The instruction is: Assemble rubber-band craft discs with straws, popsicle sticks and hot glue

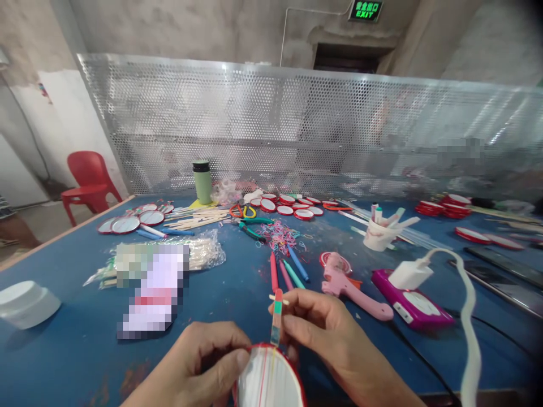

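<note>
We hold a round lid [269,376] at the near edge of the counter [76,339], our left hand [199,364] on its left, our right hand [322,333] on its right, a stick [276,317] standing up between them. Behind the stick lie pens [288,271]; right of them a glue gun [345,282], then a charger [409,274]. A bottle [202,182] stands far back, a cup [379,234] back right.

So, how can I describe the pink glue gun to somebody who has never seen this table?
On the blue table, look just beyond the right hand. The pink glue gun lies flat there, left of the magenta device carrying a white charger. It alone has a pistol shape.
</note>
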A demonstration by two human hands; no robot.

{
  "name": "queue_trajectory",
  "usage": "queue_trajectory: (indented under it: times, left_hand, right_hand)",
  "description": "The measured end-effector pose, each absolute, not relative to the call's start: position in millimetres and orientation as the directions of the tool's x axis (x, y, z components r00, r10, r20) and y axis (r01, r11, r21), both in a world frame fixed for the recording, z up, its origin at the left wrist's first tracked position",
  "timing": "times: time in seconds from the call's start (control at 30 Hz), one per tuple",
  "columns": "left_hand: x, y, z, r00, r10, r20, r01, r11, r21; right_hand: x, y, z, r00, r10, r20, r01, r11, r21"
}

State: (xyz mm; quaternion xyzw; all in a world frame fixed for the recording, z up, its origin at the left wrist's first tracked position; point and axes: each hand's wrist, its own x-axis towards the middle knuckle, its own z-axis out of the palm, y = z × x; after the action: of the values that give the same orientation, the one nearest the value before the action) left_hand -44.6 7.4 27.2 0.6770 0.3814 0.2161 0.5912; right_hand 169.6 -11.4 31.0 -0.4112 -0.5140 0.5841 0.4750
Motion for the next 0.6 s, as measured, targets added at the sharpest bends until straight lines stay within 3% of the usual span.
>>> queue_trajectory:
  times: [0.6]
  left_hand:
    - [-49.4, 10.7, 32.2, 0.623, 0.765, -0.165, 0.259, -0.003, 0.966]
  right_hand:
    - [178.1, -9.7, 39.5, -0.051, 0.998, 0.021, 0.033, 0.023, -0.999]
